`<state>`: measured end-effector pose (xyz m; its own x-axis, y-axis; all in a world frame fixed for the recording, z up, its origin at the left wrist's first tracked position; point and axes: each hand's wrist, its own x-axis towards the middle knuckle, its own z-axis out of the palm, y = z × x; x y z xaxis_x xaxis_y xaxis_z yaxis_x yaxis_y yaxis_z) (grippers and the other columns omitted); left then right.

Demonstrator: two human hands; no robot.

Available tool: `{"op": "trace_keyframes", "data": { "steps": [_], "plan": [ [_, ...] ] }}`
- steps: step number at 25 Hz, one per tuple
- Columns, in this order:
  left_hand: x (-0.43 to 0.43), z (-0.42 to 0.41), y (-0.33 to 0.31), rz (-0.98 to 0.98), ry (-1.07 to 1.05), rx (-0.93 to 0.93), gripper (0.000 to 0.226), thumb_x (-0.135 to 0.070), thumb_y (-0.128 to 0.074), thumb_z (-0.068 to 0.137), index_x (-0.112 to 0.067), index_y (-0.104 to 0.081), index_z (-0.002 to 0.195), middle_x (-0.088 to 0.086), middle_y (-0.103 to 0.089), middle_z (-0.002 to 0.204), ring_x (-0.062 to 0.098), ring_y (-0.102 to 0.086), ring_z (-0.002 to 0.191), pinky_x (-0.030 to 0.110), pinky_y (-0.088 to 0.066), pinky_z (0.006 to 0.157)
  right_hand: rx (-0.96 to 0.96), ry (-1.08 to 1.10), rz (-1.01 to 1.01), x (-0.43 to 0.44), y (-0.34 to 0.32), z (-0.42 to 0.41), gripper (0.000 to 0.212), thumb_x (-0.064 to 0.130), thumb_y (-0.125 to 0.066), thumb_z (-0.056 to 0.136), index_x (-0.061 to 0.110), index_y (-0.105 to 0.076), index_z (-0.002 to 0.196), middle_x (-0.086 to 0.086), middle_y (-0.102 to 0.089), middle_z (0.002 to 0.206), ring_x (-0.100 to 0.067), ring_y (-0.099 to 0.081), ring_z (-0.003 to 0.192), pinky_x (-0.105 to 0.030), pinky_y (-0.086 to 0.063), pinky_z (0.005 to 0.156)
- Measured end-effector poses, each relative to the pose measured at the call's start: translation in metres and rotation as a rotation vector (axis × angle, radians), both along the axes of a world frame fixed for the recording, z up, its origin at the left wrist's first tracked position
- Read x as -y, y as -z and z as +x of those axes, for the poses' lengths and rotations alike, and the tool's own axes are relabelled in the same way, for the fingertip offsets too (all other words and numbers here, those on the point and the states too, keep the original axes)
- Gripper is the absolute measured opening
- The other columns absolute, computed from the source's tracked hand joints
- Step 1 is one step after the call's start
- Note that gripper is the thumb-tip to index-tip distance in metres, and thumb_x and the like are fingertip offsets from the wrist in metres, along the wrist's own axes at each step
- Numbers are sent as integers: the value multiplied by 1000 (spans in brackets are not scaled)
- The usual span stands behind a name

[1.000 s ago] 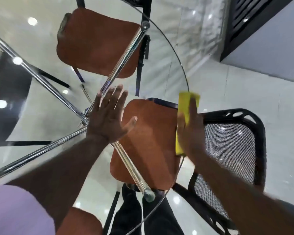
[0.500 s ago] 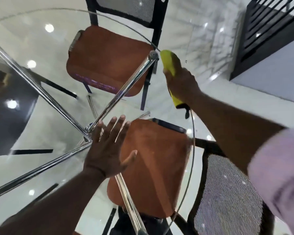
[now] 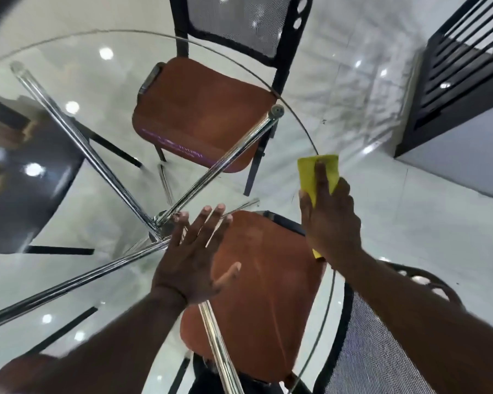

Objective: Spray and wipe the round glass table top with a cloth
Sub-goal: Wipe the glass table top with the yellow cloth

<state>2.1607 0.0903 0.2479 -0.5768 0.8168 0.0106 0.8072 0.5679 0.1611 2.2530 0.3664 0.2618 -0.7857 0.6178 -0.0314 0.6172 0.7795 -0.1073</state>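
Observation:
The round glass table top [image 3: 77, 177] fills the left and middle of the view, its curved edge running down the right side. A yellow cloth [image 3: 310, 174] lies flat on the glass at that right edge. My right hand [image 3: 330, 220] presses on it with straight fingers, covering its near half. My left hand [image 3: 194, 257] rests flat on the glass near the middle, fingers spread and straight, holding nothing. No spray bottle is in view.
Chrome legs [image 3: 211, 172] cross under the glass at a hub near the middle. Under the table's far side stands a chair with an orange seat [image 3: 199, 120] and black mesh back. A second orange-seated chair [image 3: 268, 294] stands below my hands. Glossy floor [image 3: 410, 223] lies to the right.
My right hand has slid the cloth back toward me along the table's right edge, from beside the far chair leg. The left hand has stayed flat in place.

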Motion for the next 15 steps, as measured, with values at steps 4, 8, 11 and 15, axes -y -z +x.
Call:
{"op": "trace_keyframes", "data": {
  "steps": [4,8,11,15],
  "plan": [
    [1,-2,3,-14,-7,19,92,-68,-55,92,-14,-32,163,7,-22,173,28,-22,160,65,-24,122,-92,-105,208,-45,21,-109,66,57,-33,112,28,-28,171,-25,-56,134,-45,-64,93,-52,-58,63],
    [1,1,5,-31,-4,46,91,-70,-50,94,-17,-26,165,4,-16,175,25,-14,162,62,-22,125,-135,-158,155,-39,26,-244,69,61,-37,105,32,-38,167,-23,-52,157,-46,-59,130,-59,-50,100],
    [3,0,1,-38,-16,48,92,-71,-49,94,-18,-25,165,3,-15,175,24,-14,162,61,-23,126,-263,-459,272,5,28,-245,56,56,-43,107,34,-58,156,-21,-61,154,-42,-63,136,-61,-50,107],
    [4,1,-2,25,-26,83,93,-72,-50,92,-19,-28,165,1,-18,175,22,-18,162,59,-25,125,-208,-652,207,30,25,-127,53,56,-28,114,47,-36,166,-8,-43,171,-33,-45,155,-61,-37,121]
  ]
}}
